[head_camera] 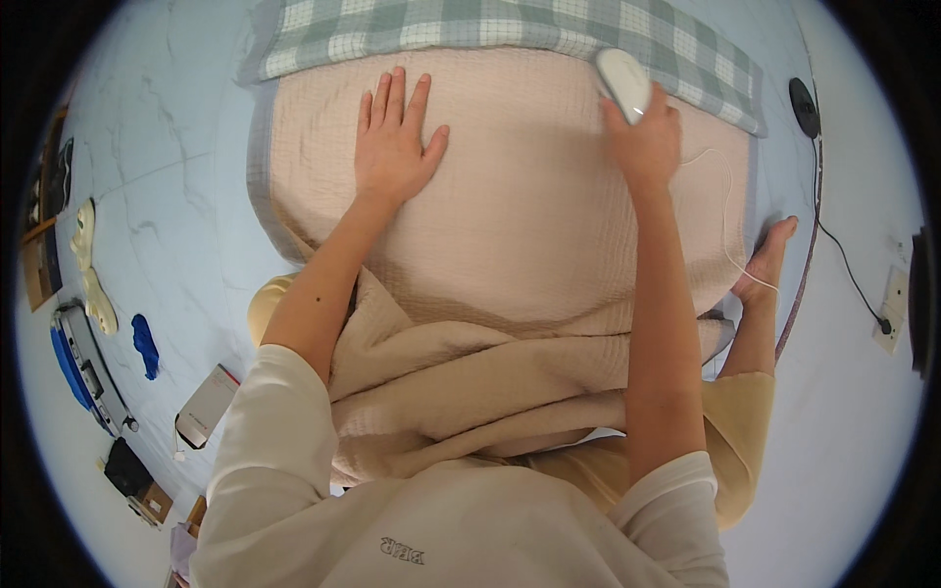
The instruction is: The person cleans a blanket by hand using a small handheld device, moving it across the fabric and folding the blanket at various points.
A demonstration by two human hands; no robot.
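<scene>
A pale pink quilted blanket (514,191) lies spread before me, its near part bunched in folds by my lap. A green-and-white checked section (478,23) runs across its far edge. My left hand (395,147) rests flat on the pink fabric, palm down, fingers apart and holding nothing. On the far right, my right hand (650,140) grips a white handheld corded appliance (623,79), possibly a small iron. This appliance is slightly blurred and sits over the blanket near the checked edge. Its underside is hidden. A thin white cord (728,198) trails down past my foot.
Marble-patterned floor (176,147) surrounds the blanket. Along the right wall, a black cable (845,253) runs from a round black base (803,107) to a wall socket (892,312). At left are slippers (92,268), blue cloth (145,345), a box (208,406) and a case (90,367).
</scene>
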